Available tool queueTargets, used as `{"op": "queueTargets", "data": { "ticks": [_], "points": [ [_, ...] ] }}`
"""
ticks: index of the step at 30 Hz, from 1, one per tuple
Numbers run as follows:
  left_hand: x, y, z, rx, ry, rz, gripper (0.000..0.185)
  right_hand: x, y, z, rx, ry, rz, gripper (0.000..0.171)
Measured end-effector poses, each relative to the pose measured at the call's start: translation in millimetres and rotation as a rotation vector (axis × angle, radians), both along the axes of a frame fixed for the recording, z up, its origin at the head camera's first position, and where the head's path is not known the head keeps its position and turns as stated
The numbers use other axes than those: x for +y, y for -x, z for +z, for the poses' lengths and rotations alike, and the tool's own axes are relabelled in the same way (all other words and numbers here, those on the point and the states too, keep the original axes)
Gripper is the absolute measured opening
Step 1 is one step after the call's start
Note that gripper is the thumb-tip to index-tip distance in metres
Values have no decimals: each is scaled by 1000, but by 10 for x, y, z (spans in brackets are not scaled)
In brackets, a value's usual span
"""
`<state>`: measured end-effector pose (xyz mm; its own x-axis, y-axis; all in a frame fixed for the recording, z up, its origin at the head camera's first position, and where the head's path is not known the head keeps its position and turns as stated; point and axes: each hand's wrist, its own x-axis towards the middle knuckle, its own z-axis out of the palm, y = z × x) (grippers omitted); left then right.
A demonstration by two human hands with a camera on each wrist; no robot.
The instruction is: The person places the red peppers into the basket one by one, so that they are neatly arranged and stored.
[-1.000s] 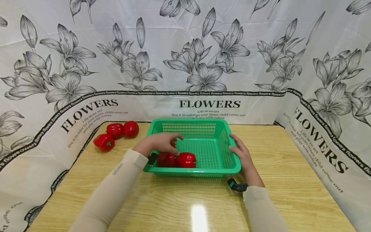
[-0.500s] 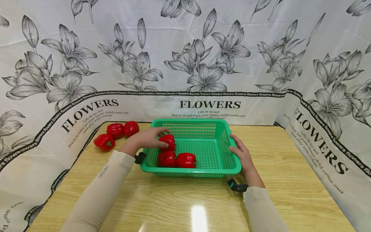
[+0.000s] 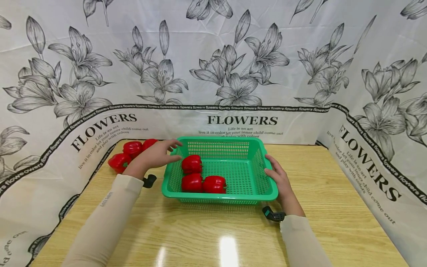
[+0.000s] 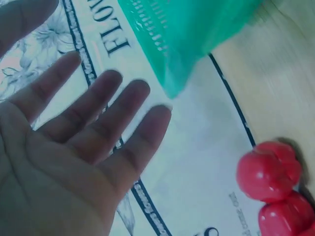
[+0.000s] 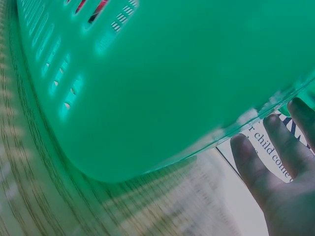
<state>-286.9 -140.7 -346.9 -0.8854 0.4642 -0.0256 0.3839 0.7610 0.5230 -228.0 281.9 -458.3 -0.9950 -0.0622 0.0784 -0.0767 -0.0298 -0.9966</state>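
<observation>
Since half a second ago the left hand (image 3: 159,154) has let go of the third red pepper (image 3: 191,163) and drawn back over the left rim of the green basket (image 3: 220,196); that pepper now lies inside, just behind two other peppers in the basket (image 3: 203,183). From the head view, the left hand hangs with fingers spread and holding nothing, between the basket's far left corner and three loose peppers (image 3: 131,154) near the desk's (image 3: 213,230) back left edge, where the flowered cloth (image 3: 100,129) closes in. The right hand (image 3: 278,178) lies flat against the basket's right wall, as before; bare desk stretches right and forward of it. The left wrist view shows an empty palm with straight fingers (image 4: 106,105), the basket corner (image 4: 177,34) above. The right wrist view shows fingertips (image 5: 295,142) under the basket's rim (image 5: 162,98).
</observation>
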Motion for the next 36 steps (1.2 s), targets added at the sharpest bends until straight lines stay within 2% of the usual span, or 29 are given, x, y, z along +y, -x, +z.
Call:
{"op": "queueTargets", "data": {
  "ticks": [4,8,13,18,24,32,36],
  "points": [
    [-100,10,-13,24,2,77,55,1,-1,1,1,3,3,57],
    [-210,65,-75,58,8,155,51,3,1,0,4,0,1,58],
    [-324,113,-132,91,13,221,51,5,6,-16,-3,1,-5,58],
    [-426,127,-165,121,23,256,53,5,8,-21,0,7,-3,57],
    [-555,122,-200,122,41,303,53,2,5,-12,0,9,-1,57],
    [-742,177,-316,162,70,319,49,1,-3,-7,1,13,4,58],
    [-819,176,-338,194,80,328,48,6,4,-16,8,12,5,57]
  ]
}}
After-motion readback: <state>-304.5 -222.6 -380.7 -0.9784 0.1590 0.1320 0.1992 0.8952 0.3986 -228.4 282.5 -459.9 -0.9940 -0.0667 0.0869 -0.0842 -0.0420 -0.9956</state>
